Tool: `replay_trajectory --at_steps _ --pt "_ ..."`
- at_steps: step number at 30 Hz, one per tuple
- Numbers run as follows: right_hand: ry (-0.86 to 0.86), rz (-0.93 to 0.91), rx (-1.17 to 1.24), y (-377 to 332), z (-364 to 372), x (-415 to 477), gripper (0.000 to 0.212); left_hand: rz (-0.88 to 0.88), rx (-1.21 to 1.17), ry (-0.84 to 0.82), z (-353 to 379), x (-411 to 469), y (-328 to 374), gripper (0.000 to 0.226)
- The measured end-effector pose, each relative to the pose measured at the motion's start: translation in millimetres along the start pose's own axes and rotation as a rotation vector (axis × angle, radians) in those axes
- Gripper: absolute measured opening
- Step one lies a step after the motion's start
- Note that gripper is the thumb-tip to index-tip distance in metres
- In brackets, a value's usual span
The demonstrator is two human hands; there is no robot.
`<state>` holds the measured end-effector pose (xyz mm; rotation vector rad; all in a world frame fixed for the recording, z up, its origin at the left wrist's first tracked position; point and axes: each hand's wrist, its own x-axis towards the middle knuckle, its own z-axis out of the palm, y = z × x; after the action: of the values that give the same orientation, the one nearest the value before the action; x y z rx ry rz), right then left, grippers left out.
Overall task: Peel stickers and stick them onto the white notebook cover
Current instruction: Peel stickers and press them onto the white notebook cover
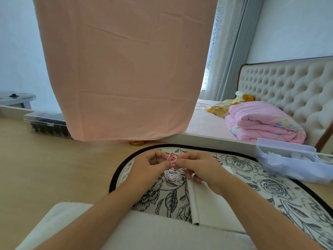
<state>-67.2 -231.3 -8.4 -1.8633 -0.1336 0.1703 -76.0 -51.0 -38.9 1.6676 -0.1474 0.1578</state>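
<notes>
A small pink bear sticker (172, 159) is held up above the mat, pinched between the fingertips of my left hand (150, 167) and my right hand (200, 168). Just below it a second sticker (171, 175), white with a cartoon face and pink trim, lies on the floral mat. The white notebook (212, 204) lies closed on the mat under my right wrist, its spine toward the left. My right forearm hides part of the cover.
The floral mat (261, 188) with a black rim covers the wooden table (54, 168). A pale blue plastic box (292, 161) stands at the right. A clear box with dark contents (46, 123) sits at the back left. A pink cloth (126, 69) hangs ahead.
</notes>
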Motion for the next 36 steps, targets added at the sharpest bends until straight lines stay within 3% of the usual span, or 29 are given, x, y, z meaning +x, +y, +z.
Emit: replay_trajectory --at_steps 11,17,23,29,36 --pt "0.057 -0.029 0.003 5.0 -33.1 -14.2 0.008 0.129 0.153 -0.058 28.2 6.2 14.5 0.016" --pt "0.131 -0.005 0.071 14.6 -68.6 -19.5 0.01 0.143 0.219 -0.129 67.3 24.3 29.2 0.005" --pt "0.328 -0.132 -0.031 15.4 -94.0 -15.5 0.008 0.16 0.213 -0.165 98.3 42.2 28.1 0.004" --pt "0.31 -0.147 -0.15 16.4 -99.6 -8.0 0.01 0.164 0.205 -0.16 101.3 51.4 22.5 0.008" --pt "0.273 -0.117 -0.02 16.6 -89.0 -3.9 0.011 0.091 0.175 -0.191 87.2 53.1 30.1 0.004"
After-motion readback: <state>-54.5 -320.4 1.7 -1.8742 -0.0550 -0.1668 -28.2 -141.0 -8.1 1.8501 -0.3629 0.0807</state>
